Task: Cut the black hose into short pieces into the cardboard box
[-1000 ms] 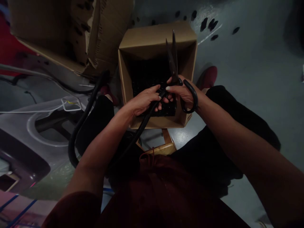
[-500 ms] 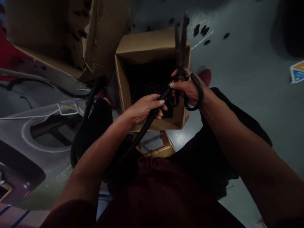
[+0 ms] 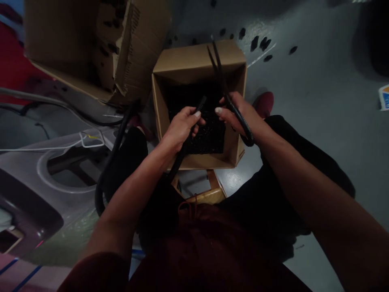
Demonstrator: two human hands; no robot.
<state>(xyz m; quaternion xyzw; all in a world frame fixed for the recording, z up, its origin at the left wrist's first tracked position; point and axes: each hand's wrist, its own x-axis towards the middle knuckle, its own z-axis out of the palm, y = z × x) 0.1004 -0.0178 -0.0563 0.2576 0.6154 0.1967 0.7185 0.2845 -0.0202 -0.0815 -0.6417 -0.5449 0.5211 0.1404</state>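
Note:
My left hand (image 3: 184,126) is closed around a black corrugated hose (image 3: 201,104) near its end, which points up and to the right. The rest of the hose runs down past my wrist toward my lap. My right hand (image 3: 236,113) holds a pair of large dark scissors (image 3: 221,75) by the handle, blades pointing away from me and slightly parted. The scissors do not touch the hose. Both hands are above an open cardboard box (image 3: 194,56), in which dark pieces (image 3: 209,140) lie, too dim to make out singly.
A larger torn cardboard box (image 3: 146,52) stands at the upper left. Small black pieces (image 3: 254,43) are scattered on the grey floor (image 3: 319,89). A grey plastic chair (image 3: 18,162) is at my left, with a wooden stool (image 3: 211,196) between my legs.
My hands have drawn apart, and the hose end has come away from the right hand. The scissors have turned, their blades now leaning to the left.

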